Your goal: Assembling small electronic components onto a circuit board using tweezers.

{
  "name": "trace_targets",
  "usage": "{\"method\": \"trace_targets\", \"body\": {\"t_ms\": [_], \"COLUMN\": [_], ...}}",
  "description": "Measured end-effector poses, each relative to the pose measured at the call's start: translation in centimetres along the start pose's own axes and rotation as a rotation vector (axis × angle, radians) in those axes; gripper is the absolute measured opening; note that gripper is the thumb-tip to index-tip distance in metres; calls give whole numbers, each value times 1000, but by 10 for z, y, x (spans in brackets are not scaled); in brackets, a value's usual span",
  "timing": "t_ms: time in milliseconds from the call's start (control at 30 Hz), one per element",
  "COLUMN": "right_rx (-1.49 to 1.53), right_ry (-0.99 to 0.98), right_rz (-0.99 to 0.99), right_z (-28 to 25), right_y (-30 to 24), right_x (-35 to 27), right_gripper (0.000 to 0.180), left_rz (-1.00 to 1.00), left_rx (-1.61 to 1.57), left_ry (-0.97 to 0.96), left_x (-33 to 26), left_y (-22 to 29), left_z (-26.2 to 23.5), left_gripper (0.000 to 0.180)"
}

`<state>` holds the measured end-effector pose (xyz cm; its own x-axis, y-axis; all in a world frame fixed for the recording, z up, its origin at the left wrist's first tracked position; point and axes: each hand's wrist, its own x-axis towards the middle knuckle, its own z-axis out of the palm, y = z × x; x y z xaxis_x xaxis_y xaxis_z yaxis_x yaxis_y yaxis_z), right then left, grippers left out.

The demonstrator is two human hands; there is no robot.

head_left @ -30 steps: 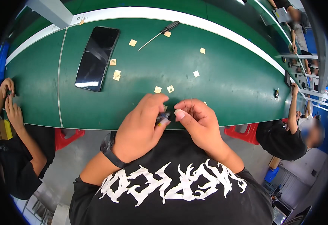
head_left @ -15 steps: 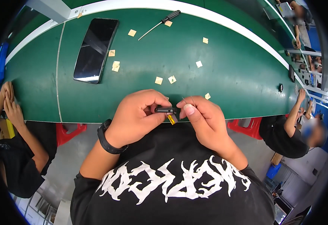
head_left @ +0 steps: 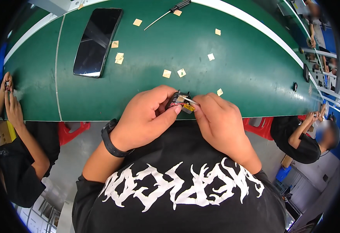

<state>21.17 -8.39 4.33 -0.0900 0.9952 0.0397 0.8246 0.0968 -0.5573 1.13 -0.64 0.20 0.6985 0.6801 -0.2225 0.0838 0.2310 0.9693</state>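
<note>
My left hand [head_left: 148,116] and my right hand [head_left: 216,118] meet at the near edge of the green table [head_left: 232,73]. Between their fingertips they pinch a small black part with red wires and a yellow tab [head_left: 181,103]. The left fingers wrap it from the left and the thumb presses beneath it. My right thumb and forefinger grip its right end. A black band sits on my left wrist. Much of the part is hidden by my fingers.
A black phone [head_left: 96,40] lies face up at the far left. A thin screwdriver [head_left: 168,11] lies at the far edge. Several small tan squares [head_left: 166,73] are scattered over the mat. One person sits at left [head_left: 10,128], another at right [head_left: 309,136].
Both hands have stayed together on the small part at the table edge. The part has turned a little, and its red wires and yellow tab show more now.
</note>
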Motion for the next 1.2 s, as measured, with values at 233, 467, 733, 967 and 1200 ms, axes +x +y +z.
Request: {"method": "trace_targets", "body": {"t_ms": [233, 467, 733, 967, 1200], "right_rx": [-172, -162, 279, 620, 218], "right_ry": [-18, -70, -99, -32, 61], "right_rz": [31, 22, 104, 280, -104], "right_z": [1, 3, 1, -10, 15], "right_y": [-5, -4, 0, 0, 2], "right_x": [-2, -4, -5, -8, 0], "right_gripper": [9, 10, 9, 32, 38], "left_rz": [-28, 75, 9, -250, -264], "left_rx": [73, 175, 43, -219, -283], "left_ry": [37, 16, -104, -57, -81], "left_x": [1, 2, 2, -2, -1], "left_y": [2, 0, 1, 11, 7], "left_z": [3, -1, -13, -8, -7], "left_gripper": [12, 13, 21, 21, 18]}}
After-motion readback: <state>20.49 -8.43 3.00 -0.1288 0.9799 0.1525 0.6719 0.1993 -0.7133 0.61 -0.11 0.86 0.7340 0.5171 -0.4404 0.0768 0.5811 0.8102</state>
